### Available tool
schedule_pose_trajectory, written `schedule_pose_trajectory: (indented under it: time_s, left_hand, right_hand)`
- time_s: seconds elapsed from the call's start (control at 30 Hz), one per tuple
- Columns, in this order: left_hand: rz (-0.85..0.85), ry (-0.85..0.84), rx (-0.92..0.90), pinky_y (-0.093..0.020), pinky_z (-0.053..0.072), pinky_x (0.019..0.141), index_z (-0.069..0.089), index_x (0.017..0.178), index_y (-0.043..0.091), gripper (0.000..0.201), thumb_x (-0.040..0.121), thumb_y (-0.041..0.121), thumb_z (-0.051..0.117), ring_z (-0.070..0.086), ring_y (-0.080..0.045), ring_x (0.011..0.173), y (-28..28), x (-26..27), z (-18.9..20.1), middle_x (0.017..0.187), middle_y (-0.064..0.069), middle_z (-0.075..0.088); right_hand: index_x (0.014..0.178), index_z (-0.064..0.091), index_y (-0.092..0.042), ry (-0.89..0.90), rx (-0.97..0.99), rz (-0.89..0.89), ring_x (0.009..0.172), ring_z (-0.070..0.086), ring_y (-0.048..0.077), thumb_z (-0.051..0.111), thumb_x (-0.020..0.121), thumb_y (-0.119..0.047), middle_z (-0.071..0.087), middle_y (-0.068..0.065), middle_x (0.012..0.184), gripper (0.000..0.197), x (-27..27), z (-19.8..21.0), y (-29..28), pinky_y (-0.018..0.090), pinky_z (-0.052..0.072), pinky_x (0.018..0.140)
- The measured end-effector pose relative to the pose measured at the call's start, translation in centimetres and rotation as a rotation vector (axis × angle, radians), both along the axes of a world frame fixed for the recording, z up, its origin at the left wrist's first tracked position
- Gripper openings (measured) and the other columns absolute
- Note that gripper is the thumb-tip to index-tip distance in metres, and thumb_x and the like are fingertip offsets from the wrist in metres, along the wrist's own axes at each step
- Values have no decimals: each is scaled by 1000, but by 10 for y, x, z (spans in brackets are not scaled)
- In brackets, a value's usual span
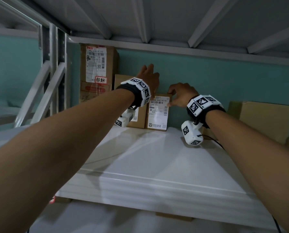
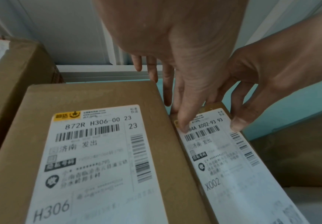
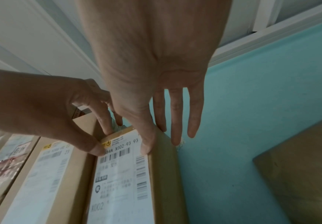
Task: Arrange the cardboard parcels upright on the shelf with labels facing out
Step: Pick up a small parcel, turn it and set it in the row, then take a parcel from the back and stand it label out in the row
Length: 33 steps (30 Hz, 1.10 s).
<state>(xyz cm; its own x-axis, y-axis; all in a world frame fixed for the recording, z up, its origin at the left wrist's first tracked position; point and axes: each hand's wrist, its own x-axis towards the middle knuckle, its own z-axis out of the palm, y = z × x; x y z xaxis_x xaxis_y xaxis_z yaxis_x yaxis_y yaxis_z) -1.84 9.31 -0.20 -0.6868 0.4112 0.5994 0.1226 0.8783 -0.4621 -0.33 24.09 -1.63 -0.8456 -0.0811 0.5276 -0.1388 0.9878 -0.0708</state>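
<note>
Three parcels stand upright at the back of the shelf (image 1: 157,158), labels out: a tall box (image 1: 96,73) at about 10 o'clock in the head view, the H306 box (image 2: 91,151) just right of it, and the small X002 box (image 1: 158,113) touching the H306 box's right side. Both hands are on the X002 box's top. The left hand (image 1: 149,78) reaches over the top left corner, thumb on the label's upper left and fingers down behind, pinching it. The right hand (image 1: 180,95) pinches the top right corner, thumb on the label's right edge; two of its fingers hang straight beside the wall, touching nothing. The step in hand looks like squaring this box up. To do it well, I would press the box gently toward 9 o'clock until its side lies flush with the H306 box, keep the base flat on the shelf, and check that the label front lines up with its neighbour's before letting go, one hand at a time, since a narrow box may tip. Another box (image 1: 261,120) at 3 o'clock shows no label.
</note>
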Motion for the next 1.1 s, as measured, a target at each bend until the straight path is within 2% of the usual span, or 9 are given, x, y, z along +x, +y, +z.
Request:
schedule_pose_trajectory:
  time_s: [0.2, 0.3, 0.5, 0.67, 0.8, 0.87, 0.93, 1.03, 1.1]
  left_hand:
    - [36, 63, -75, -35, 29, 101, 61, 117, 15, 36, 87, 35, 63, 34, -27, 124, 1, -5, -1, 123, -4, 52]
    - [61, 67, -112, -35, 28, 103, 58, 119, 16, 37, 89, 36, 60, 33, -27, 126, 1, -5, 0, 125, -3, 51]
    - [148, 46, -190, -45, 26, 107, 53, 129, 18, 56, 83, 47, 65, 31, -32, 126, 1, 10, 15, 128, -8, 46]
    - [4, -151, -91, -48, 34, 105, 42, 132, 42, 58, 79, 55, 64, 39, -31, 126, 20, 3, 21, 138, -2, 45]
    - [-99, -224, -31, -42, 33, 109, 45, 136, 33, 59, 86, 63, 47, 43, -28, 132, 34, 0, 12, 147, -1, 43]
    - [-122, -243, -14, -43, 33, 111, 41, 140, 33, 64, 85, 66, 43, 41, -27, 135, 43, -5, 6, 151, -1, 38]
    - [-123, -223, -20, -42, 33, 112, 39, 143, 29, 71, 85, 70, 39, 39, -27, 137, 50, -7, 4, 153, -2, 35]
    - [-121, -256, -31, -34, 44, 97, 54, 132, 20, 67, 86, 68, 43, 55, -25, 122, 64, -9, 4, 139, -6, 53]
    - [-125, -277, -33, -18, 49, 71, 67, 106, 22, 45, 87, 60, 54, 69, -10, 96, 69, -11, 5, 107, 6, 72]
  right_hand:
    - [115, 61, -21, 14, 45, -26, 107, 62, 27, 79, 76, -30, 63, 4, 122, 44, 3, -3, -1, 37, 52, 91]
    - [127, 56, -20, -17, 129, -37, 112, 60, 27, 73, 82, -34, 59, 6, 130, 50, 8, -2, -3, 34, 50, 90]
    - [150, 31, -23, -96, 228, -64, 138, 38, 27, 64, 85, -53, 37, 4, 153, 79, 53, 45, 8, 36, 34, 112]
    - [141, 45, -22, -162, 318, -229, 131, 45, 24, 55, 87, -60, 50, 1, 143, 67, 104, 73, 53, 34, 34, 110]
    - [140, 47, -24, -261, 385, -394, 134, 41, 26, 41, 87, -71, 45, 3, 147, 71, 132, 68, 93, 39, 31, 113]
    - [139, 48, -22, -316, 363, -437, 132, 43, 26, 35, 87, -74, 44, 5, 147, 75, 144, 61, 106, 36, 36, 107]
    - [134, 54, -18, -372, 265, -442, 119, 52, 25, 34, 88, -73, 51, 7, 139, 75, 153, 54, 114, 33, 41, 90]
    - [131, 58, -19, -405, 106, -435, 119, 54, 27, 37, 84, -77, 54, 6, 135, 77, 158, 48, 119, 34, 41, 86]
    - [132, 57, -20, -404, 58, -434, 123, 53, 28, 41, 81, -79, 52, 6, 138, 80, 160, 46, 119, 35, 41, 86]
